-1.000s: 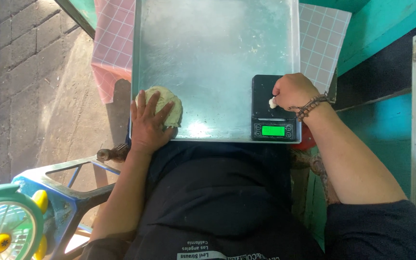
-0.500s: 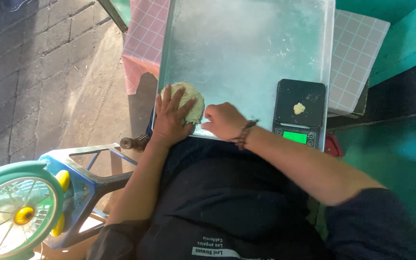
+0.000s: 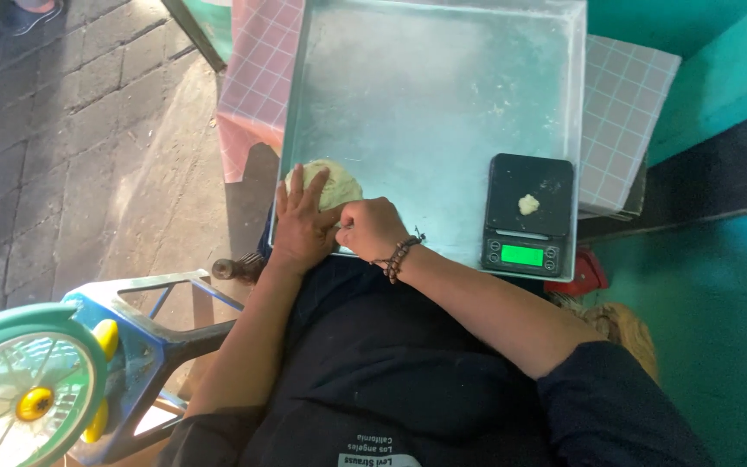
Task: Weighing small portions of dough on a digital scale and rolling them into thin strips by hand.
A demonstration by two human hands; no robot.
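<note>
- Bright daylight falls from above, and the metal tray [image 3: 443, 95] throws back a pale, hazy glare.
- Hard shadows lie on the brick paving [image 3: 54, 147] at left.
- The dark shirt [image 3: 391, 363] nearby loses detail.
- The picture is fairly sharp, with slight softness toward the edges.

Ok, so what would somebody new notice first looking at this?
Probably both hands on the pale round lump of dough at the near left corner of the big square metal tray: the left hand lies flat on it, the right hand pinches at its edge. Next, the black digital kitchen scale at the tray's near right corner, a small dough piece on it, green display lit.
</note>
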